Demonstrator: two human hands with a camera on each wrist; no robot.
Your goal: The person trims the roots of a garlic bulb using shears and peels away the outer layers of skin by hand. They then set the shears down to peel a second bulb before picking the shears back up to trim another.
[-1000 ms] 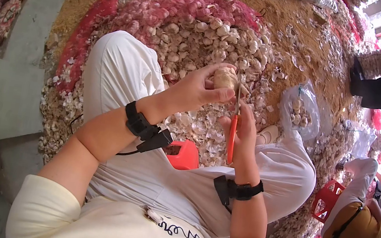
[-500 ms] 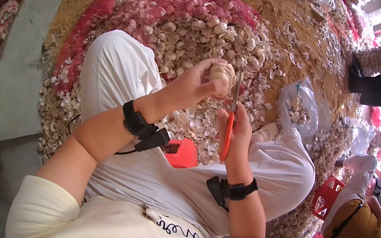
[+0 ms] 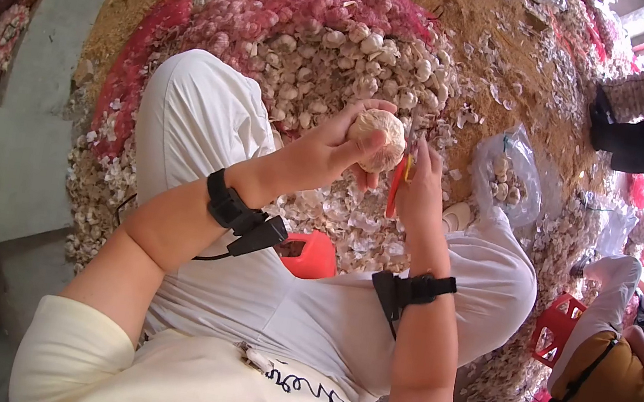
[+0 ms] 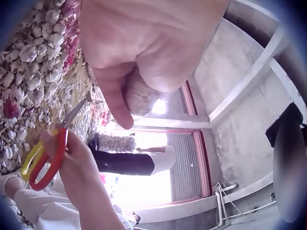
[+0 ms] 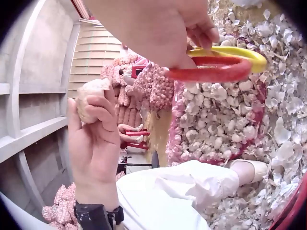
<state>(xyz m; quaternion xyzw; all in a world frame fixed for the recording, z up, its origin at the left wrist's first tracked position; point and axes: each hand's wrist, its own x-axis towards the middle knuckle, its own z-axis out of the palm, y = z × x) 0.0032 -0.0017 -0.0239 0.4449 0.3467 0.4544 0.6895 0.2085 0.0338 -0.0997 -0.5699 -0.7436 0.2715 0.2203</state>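
In the head view my left hand [image 3: 339, 144] grips a large, pale garlic bulb [image 3: 380, 137], thumb across its near side. Close on its right, my right hand [image 3: 421, 193] holds scissors [image 3: 396, 185] with one red and one yellow handle. Their metal blade [image 4: 76, 111] shows in the left wrist view, pointing up and away from the fingers. The right wrist view has the handle loops [image 5: 211, 75] below the right palm, and the bulb [image 5: 91, 89] upright in the left fingers.
Ahead lies a heap of garlic bulbs [image 3: 324, 76] in an opened red net sack [image 3: 318, 7]. A clear plastic bag [image 3: 536, 187] with several bulbs sits at the right. Between the legs is a red plastic object [image 3: 312, 256]. Another person [image 3: 601, 392] is at far right.
The left hand has turned the bulb so its broad side faces up. The right hand first drew slightly down, then rose again beside the bulb, and the scissors turned in its grip.
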